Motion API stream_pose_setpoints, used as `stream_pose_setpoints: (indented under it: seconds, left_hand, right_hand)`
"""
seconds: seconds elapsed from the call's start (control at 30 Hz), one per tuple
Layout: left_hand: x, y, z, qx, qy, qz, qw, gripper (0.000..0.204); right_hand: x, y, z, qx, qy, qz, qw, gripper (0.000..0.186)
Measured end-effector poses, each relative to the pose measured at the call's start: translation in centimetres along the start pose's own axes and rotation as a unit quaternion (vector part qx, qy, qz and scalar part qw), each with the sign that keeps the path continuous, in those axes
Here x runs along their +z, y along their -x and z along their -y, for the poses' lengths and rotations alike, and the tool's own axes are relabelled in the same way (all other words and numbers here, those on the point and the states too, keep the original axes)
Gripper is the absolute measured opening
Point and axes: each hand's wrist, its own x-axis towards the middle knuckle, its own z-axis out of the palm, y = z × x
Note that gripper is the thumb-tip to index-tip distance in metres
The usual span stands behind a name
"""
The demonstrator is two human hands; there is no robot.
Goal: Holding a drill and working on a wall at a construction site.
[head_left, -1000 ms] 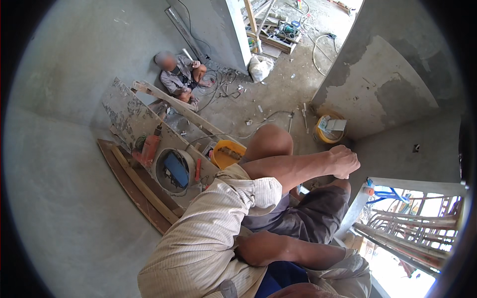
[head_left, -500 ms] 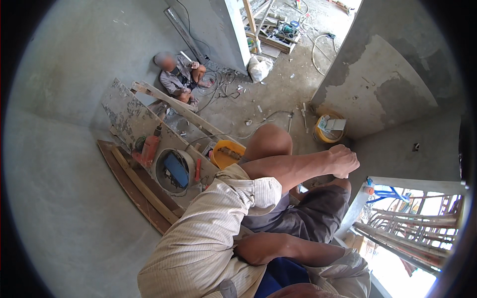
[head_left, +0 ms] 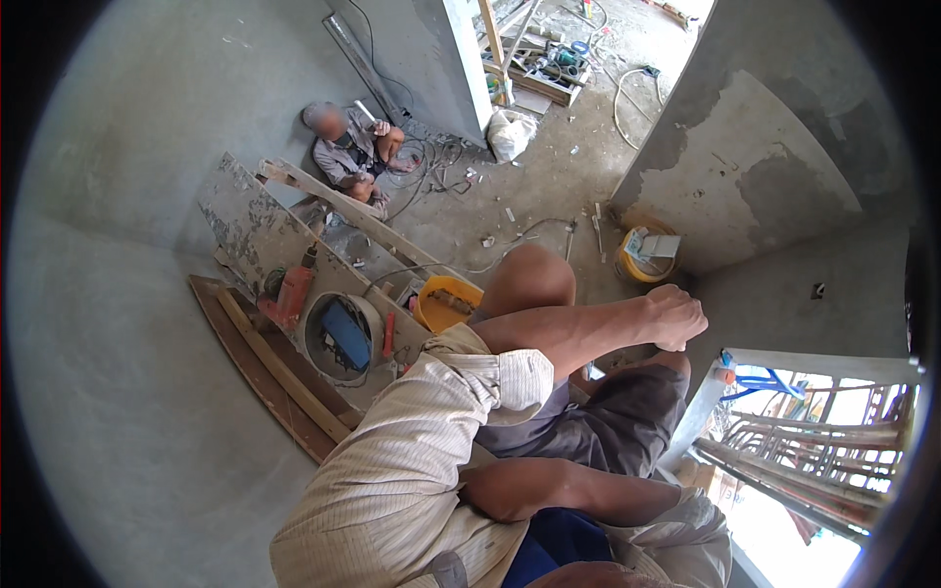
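My left hand [head_left: 676, 318] hangs at the end of my outstretched forearm, above my knee in dark trousers [head_left: 627, 407]. Its fingers are curled in, and nothing shows in them. Across my lap lies my right forearm [head_left: 559, 487]; its hand is hidden beneath my striped left sleeve [head_left: 412, 431]. Left of my knees, an orange-red power drill [head_left: 288, 294] rests on a spattered board [head_left: 265, 220]. Beside the drill stands a round bucket [head_left: 371, 312] with a blue object [head_left: 346, 335] in it. A yellow tub [head_left: 441, 312] sits closer to my knee.
Another person [head_left: 348, 157] sits on the floor by the far wall, holding a white stick-like piece, with cables [head_left: 441, 171] alongside. Right of my knees stands a yellow bucket [head_left: 632, 265]. A window opening [head_left: 804, 431] is at lower right. Long timbers [head_left: 265, 348] lean at left.
The view has shifted very slightly. My arms and the things around them keep their places.
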Motion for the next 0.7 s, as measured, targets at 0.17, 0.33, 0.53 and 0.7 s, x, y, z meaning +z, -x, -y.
stream_pose_setpoints:
  seconds: [0.17, 0.33, 0.53, 0.7]
  left_hand:
    - [-0.4, 0.4, 0.1, 0.008, 0.009, -0.024, 1.000, 0.031]
    - [-0.3, -0.3, -0.1, 0.020, -0.004, -0.023, 1.000, 0.032]
    - [0.4, 0.1, -0.1, 0.027, 0.017, -0.030, 0.999, 0.031]
    - [0.8, 0.4, -0.2, 0.015, 0.039, 0.005, 0.999, 0.031]
  right_hand:
    - [0.6, -0.2, -0.6, -0.018, 0.002, 0.000, 1.000, 0.024]
    - [1.1, 0.0, -1.3, -0.030, 0.008, -0.005, 1.000, 0.024]
    - [2.5, -0.9, -2.2, -0.016, -0.036, 0.029, 0.999, 0.024]
    - [-0.4, 0.3, 0.6, -0.051, 0.025, -0.024, 0.998, 0.025]
